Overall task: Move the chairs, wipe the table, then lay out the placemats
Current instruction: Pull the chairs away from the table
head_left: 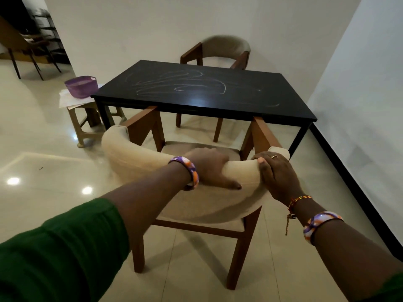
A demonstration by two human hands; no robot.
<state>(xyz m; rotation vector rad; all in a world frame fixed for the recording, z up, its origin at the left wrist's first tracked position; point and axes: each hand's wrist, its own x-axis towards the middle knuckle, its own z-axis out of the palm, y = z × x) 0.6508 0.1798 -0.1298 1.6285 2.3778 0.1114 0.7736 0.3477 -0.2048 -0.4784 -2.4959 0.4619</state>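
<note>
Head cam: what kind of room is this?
Likely a home dining area: a black table with a chair beyond it and a near chair gripped by the left hand and right hand, on tiled floor.

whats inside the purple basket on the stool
The purple basket sits on papers on the beige stool. From this angle only a pale patch shows inside; its wall covers the rest, so the contents cannot be told.
</note>
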